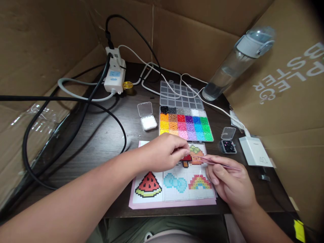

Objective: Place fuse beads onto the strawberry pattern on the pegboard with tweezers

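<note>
My left hand (165, 152) is closed in a pinch above the upper part of a clear pegboard (188, 169); whatever its fingertips hold is hidden. Pink tweezers (224, 164) lie in the grip of my right hand (233, 184), their tips pointing left beside my left fingertips. Between the two hands a red and black bead figure (186, 162) with an orange stem sits on the board, partly covered. Beneath the board, a printed pattern sheet (149, 199) shows a watermelon slice, blue shapes, a rainbow and an orange figure.
Behind the board an open bead case (186, 136) holds many colours. Small lidded boxes hold white beads (149, 123) and black beads (228, 146). A power strip (114, 81), cables, gold cup (128, 88), water bottle (230, 72) and white charger (255, 152) stand around, inside cardboard walls.
</note>
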`<move>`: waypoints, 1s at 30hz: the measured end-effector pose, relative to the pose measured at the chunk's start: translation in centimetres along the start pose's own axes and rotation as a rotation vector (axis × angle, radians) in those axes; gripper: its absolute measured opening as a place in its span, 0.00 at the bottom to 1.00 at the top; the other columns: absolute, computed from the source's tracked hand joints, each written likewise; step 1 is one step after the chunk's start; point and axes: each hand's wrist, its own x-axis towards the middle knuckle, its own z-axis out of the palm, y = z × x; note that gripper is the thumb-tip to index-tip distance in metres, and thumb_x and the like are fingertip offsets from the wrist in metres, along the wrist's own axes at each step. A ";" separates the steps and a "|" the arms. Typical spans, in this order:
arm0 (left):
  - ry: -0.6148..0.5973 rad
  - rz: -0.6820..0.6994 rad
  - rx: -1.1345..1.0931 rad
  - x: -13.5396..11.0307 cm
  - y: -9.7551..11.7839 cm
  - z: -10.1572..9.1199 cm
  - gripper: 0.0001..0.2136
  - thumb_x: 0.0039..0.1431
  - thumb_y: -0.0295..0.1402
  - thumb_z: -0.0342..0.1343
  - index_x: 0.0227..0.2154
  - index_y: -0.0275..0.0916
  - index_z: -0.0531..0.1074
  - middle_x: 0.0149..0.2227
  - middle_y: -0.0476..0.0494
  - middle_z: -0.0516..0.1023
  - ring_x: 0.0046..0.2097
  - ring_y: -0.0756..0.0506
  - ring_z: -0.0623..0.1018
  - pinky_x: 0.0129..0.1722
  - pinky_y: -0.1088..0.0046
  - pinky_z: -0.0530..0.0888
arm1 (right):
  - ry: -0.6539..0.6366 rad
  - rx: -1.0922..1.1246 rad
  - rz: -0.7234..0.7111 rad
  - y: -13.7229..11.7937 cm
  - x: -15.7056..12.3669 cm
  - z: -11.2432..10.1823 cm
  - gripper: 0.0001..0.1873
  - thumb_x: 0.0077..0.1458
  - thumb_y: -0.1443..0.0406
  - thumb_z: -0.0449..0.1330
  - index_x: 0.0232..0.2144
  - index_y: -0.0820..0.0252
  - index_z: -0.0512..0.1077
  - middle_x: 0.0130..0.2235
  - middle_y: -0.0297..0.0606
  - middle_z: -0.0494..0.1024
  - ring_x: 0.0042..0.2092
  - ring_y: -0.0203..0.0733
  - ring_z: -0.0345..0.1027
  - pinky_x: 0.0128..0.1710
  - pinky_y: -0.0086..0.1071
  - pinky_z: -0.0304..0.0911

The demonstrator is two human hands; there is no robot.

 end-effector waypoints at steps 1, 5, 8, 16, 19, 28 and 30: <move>0.024 -0.003 0.005 0.0 0.1 -0.1 0.09 0.63 0.29 0.51 0.31 0.35 0.76 0.26 0.49 0.75 0.28 0.52 0.70 0.30 0.75 0.66 | 0.010 0.010 0.014 -0.1 0.1 0.1 0.09 0.56 0.65 0.66 0.40 0.52 0.81 0.38 0.45 0.84 0.19 0.28 0.62 0.20 0.28 0.59; 0.084 -0.035 -0.012 0.0 0.2 -0.3 0.06 0.61 0.27 0.53 0.29 0.36 0.73 0.24 0.53 0.71 0.26 0.54 0.67 0.29 0.77 0.63 | 0.054 0.035 0.072 -0.2 0.2 0.3 0.07 0.54 0.65 0.67 0.37 0.58 0.81 0.32 0.45 0.84 0.19 0.29 0.61 0.19 0.28 0.57; 0.063 -0.059 0.013 0.0 0.3 -0.4 0.06 0.60 0.28 0.54 0.29 0.36 0.74 0.23 0.53 0.71 0.25 0.54 0.66 0.28 0.77 0.62 | 0.092 0.019 0.084 -0.3 0.0 0.4 0.05 0.54 0.67 0.66 0.36 0.61 0.81 0.23 0.40 0.79 0.18 0.31 0.62 0.18 0.28 0.59; -0.009 -0.089 0.128 -0.1 -0.1 -0.4 0.10 0.62 0.33 0.52 0.31 0.37 0.77 0.26 0.48 0.76 0.26 0.52 0.70 0.27 0.75 0.62 | 0.117 -0.056 0.120 -0.2 -0.6 0.2 0.06 0.55 0.67 0.65 0.36 0.64 0.80 0.17 0.35 0.73 0.17 0.33 0.63 0.15 0.29 0.62; 0.054 -0.038 0.175 -0.2 -0.2 -0.6 0.15 0.63 0.37 0.52 0.23 0.37 0.74 0.20 0.51 0.69 0.22 0.53 0.64 0.24 0.74 0.59 | 0.107 -0.075 0.128 -0.2 -0.6 0.1 0.06 0.55 0.67 0.66 0.35 0.64 0.80 0.16 0.34 0.72 0.16 0.34 0.63 0.15 0.29 0.63; 0.259 -0.332 0.708 -2.4 1.4 -4.9 0.17 0.54 0.35 0.50 0.12 0.39 0.56 0.14 0.49 0.58 0.20 0.51 0.55 0.24 0.68 0.52 | 0.095 -0.036 0.161 -0.2 -0.2 0.5 0.06 0.54 0.66 0.67 0.34 0.64 0.81 0.16 0.34 0.72 0.16 0.34 0.63 0.14 0.28 0.61; 0.243 -0.501 0.774 -3.3 1.8 -5.9 0.15 0.54 0.36 0.50 0.14 0.40 0.61 0.17 0.47 0.64 0.21 0.49 0.60 0.24 0.68 0.54 | 0.093 -0.026 0.179 -0.1 -0.1 0.5 0.06 0.54 0.65 0.67 0.34 0.64 0.81 0.15 0.35 0.72 0.15 0.33 0.62 0.14 0.28 0.60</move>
